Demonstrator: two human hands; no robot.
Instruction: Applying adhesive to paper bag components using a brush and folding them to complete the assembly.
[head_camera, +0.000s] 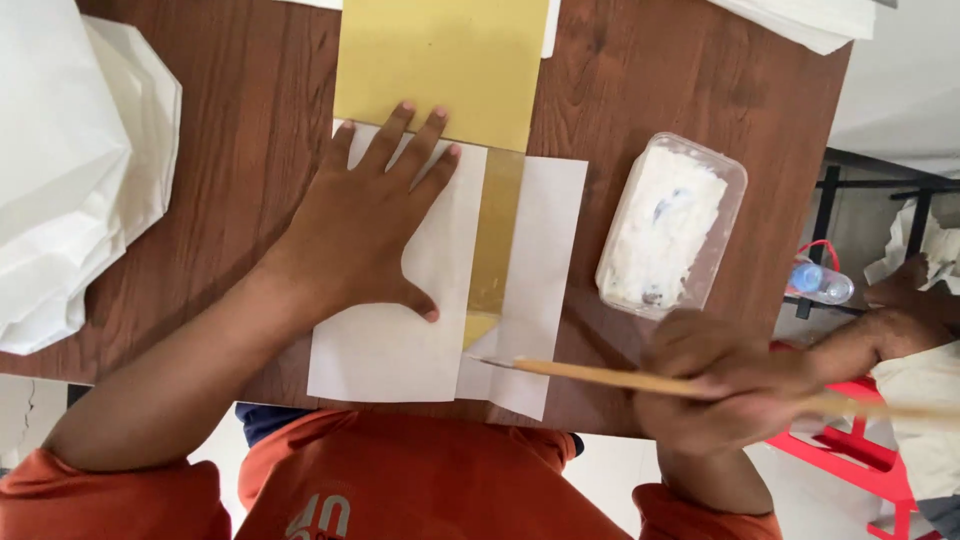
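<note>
I see my left hand (365, 225) pressed flat, fingers spread wide and gripping nothing, on a white paper sheet (385, 345) that lies on the brown wooden bench (250, 120). The fingertips reach up to the lower edge of a gold card (445, 60) at the far side of the bench. Just right of the hand, a narrow gold strip (497, 235) shows between the white sheet and a second white flap (540, 260) lying beside it.

My right hand (725, 385) is near the bench's front edge, its grip closed around a thin wooden stick (600, 375). The hand is blurred, so I cannot tell how the fingers sit on it. The stick runs nearly level across the view, and its pale tip rests at the bottom end of the gold strip, touching the paper there.

Beyond the right hand, a clear plastic tub (672, 225) holding white paste stands on the bench, well apart from the papers. A heap of white crumpled paper (70, 170) lies at the left edge. Off the bench to the right, another person's hand (905, 290) touches more white paper, beside a small plastic bottle (820, 280) and a red frame (860, 455).
</note>
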